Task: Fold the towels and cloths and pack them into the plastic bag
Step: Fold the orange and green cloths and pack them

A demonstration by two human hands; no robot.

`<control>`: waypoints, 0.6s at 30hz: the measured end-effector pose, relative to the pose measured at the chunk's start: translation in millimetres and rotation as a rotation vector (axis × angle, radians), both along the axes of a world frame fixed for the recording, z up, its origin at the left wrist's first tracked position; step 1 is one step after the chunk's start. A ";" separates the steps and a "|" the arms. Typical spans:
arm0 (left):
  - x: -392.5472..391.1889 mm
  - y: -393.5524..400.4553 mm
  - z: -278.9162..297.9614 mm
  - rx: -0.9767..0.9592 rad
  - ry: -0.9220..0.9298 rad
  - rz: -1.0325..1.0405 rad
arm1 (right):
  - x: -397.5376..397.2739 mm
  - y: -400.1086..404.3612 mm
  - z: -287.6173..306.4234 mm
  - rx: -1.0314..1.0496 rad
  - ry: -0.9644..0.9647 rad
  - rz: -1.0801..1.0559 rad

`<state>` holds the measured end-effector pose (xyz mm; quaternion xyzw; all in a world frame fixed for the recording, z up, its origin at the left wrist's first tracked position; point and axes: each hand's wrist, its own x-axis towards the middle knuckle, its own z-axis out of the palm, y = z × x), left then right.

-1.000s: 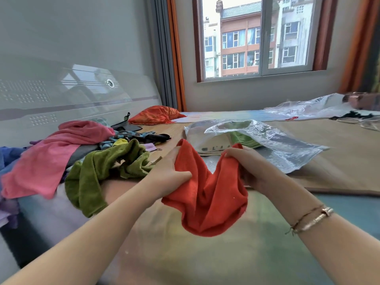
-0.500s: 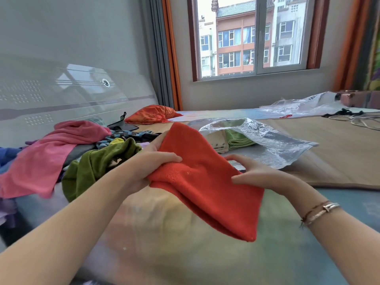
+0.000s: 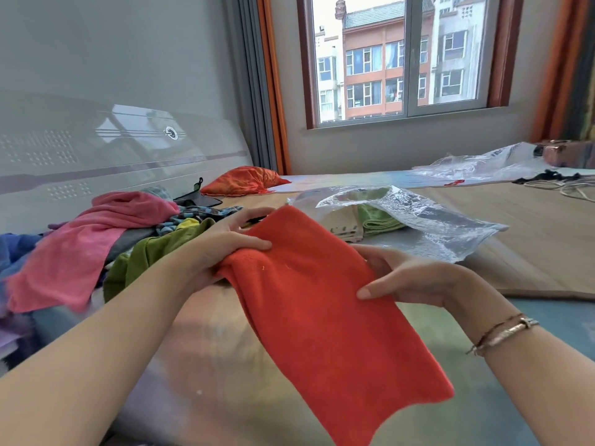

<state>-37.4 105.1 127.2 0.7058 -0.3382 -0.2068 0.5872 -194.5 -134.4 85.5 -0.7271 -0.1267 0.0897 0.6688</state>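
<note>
An orange-red cloth (image 3: 325,304) hangs spread out in front of me, sloping down to the right. My left hand (image 3: 225,249) grips its upper left edge, thumb on top. My right hand (image 3: 409,278) holds its right edge, thumb over the front and fingers behind. Beyond it lies the clear plastic bag (image 3: 428,220) with its mouth open toward me, holding a folded green cloth (image 3: 376,220) and a folded cream cloth (image 3: 346,226). At left is a heap of unfolded cloths: a pink towel (image 3: 83,243), an olive-green cloth (image 3: 151,255) and a striped blue one (image 3: 193,215).
All of this lies on a bed with a woven mat (image 3: 531,239) on the right and a glossy headboard (image 3: 96,156) on the left. An orange pillow (image 3: 244,180) sits at the back, another clear bag (image 3: 483,162) and cables (image 3: 566,185) at far right.
The cloth went from a bunched clump between both hands to a flat, spread sheet. My hands have moved apart along its top edge and it now hangs lower to the right.
</note>
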 end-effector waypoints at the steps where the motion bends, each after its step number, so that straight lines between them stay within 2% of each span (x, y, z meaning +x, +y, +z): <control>1: 4.9 -0.9 -4.5 -0.034 0.027 0.033 | -1.7 -2.2 0.3 0.018 -0.008 -0.005; 3: 10.9 -4.2 -13.8 -0.073 0.045 0.102 | -4.0 -6.3 0.6 0.053 -0.022 -0.022; 5: 13.6 -10.6 -22.6 -0.038 -0.030 0.195 | -4.5 -8.3 -0.4 0.104 -0.037 -0.053; 8: 13.1 -24.0 -36.6 0.073 -0.333 0.328 | -3.6 -10.5 -2.9 0.171 -0.076 -0.167; 10: 3.3 -32.0 -40.3 0.024 -0.484 0.337 | -4.5 -11.0 -1.7 0.162 -0.084 -0.229; 13: -29.0 -41.9 -36.4 -0.070 -0.442 0.121 | -5.8 -10.7 0.8 0.075 -0.100 -0.310; 16: -61.0 -50.3 -34.0 0.021 -0.272 -0.129 | -5.8 -8.9 2.2 -0.011 -0.171 -0.412; 18: -73.4 -59.0 -38.2 0.092 -0.236 -0.206 | -5.8 -8.2 2.8 -0.046 -0.220 -0.450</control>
